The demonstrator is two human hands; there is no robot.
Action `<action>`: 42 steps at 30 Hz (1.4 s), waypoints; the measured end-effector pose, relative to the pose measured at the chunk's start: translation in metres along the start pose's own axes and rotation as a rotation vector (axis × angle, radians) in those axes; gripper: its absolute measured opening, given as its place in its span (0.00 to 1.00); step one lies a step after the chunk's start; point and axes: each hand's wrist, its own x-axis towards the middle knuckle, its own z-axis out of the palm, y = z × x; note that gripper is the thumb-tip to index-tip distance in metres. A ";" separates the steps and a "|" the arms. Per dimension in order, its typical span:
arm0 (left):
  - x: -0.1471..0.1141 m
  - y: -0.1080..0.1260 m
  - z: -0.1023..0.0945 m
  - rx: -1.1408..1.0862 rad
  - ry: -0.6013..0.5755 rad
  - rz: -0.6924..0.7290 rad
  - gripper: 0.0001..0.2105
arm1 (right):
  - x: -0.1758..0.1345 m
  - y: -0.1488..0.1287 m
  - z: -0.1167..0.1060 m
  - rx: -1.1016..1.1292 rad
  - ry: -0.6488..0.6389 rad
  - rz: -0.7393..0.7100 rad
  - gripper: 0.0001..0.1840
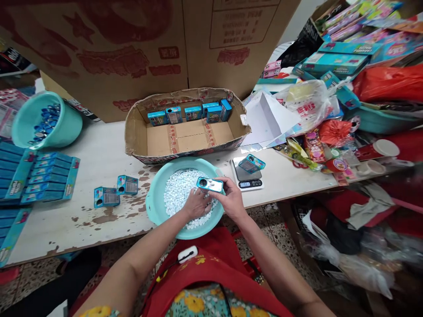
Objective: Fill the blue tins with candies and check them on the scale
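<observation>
My right hand [232, 199] holds a small blue tin [210, 185] tilted over the right side of a turquoise bowl [152, 202]; the tin has a dark round opening at its left end. White tablets [178, 189] fill much of this bowl. Just below the tin, my left hand [197, 204] is down among the tablets with its fingers curled around some of them; the fingertips are partly hidden. To the right of the bowl, another blue tin [251, 163] lies on a digital kitchen scale [250, 184] with a lit display.
Behind the bowl stands a cut-down cardboard box [136, 132] with several blue tins along its back wall. Two tins [106, 197] lie at left, near stacked blue display boxes [49, 176]. A turquoise tub [71, 127] holds blue caps. Plastic bags [307, 105] and wrappers crowd the right.
</observation>
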 end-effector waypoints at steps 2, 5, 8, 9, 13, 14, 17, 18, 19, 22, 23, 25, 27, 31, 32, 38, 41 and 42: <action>0.001 -0.014 -0.008 -0.117 0.022 -0.169 0.16 | 0.000 0.004 0.003 0.007 -0.015 0.017 0.22; -0.001 -0.035 -0.021 -0.241 0.143 -0.388 0.12 | -0.003 0.012 0.004 0.003 -0.001 0.049 0.23; -0.006 -0.046 -0.033 -0.344 0.277 -0.545 0.09 | -0.004 0.020 0.006 -0.071 -0.004 0.061 0.23; -0.009 -0.046 -0.038 -0.397 0.321 -0.594 0.08 | -0.004 0.023 0.007 -0.098 -0.009 0.055 0.23; -0.017 -0.028 -0.067 -0.666 0.474 -0.699 0.14 | -0.004 0.033 0.021 -0.242 -0.028 -0.006 0.20; -0.018 -0.021 -0.075 -0.810 0.536 -0.690 0.15 | -0.004 0.035 0.026 -0.284 -0.039 -0.017 0.18; -0.014 0.001 -0.095 -1.350 0.759 -0.582 0.12 | -0.006 0.039 0.043 -0.370 -0.099 -0.020 0.16; -0.012 0.007 -0.101 -1.478 0.829 -0.543 0.12 | -0.007 0.039 0.047 -0.380 -0.119 -0.019 0.15; -0.010 0.011 -0.105 -1.544 0.885 -0.518 0.11 | -0.008 0.038 0.051 -0.380 -0.132 -0.022 0.16; -0.005 0.015 -0.114 -1.581 0.995 -0.503 0.10 | -0.011 0.029 0.055 -0.368 -0.138 -0.053 0.18; -0.004 0.015 -0.116 -1.584 1.005 -0.515 0.11 | -0.011 0.025 0.055 -0.367 -0.134 -0.056 0.18; -0.003 0.014 -0.119 -1.610 0.999 -0.545 0.12 | -0.010 0.020 0.055 -0.370 -0.136 -0.054 0.17; -0.001 0.013 -0.121 -1.635 0.982 -0.551 0.12 | -0.009 0.017 0.053 -0.366 -0.133 -0.050 0.17; 0.003 0.015 -0.126 -1.671 0.964 -0.489 0.13 | -0.008 0.017 0.052 -0.352 -0.120 -0.048 0.18; 0.003 0.016 -0.127 -1.677 0.967 -0.473 0.13 | -0.009 0.017 0.052 -0.351 -0.119 -0.043 0.18; 0.004 0.017 -0.131 -1.628 0.961 -0.426 0.14 | -0.010 0.014 0.052 -0.350 -0.103 -0.035 0.17; 0.004 0.016 -0.131 -1.595 0.940 -0.414 0.15 | -0.010 0.012 0.053 -0.352 -0.091 -0.030 0.18; 0.004 0.016 -0.130 -1.591 0.930 -0.413 0.15 | -0.011 0.012 0.054 -0.352 -0.088 -0.028 0.18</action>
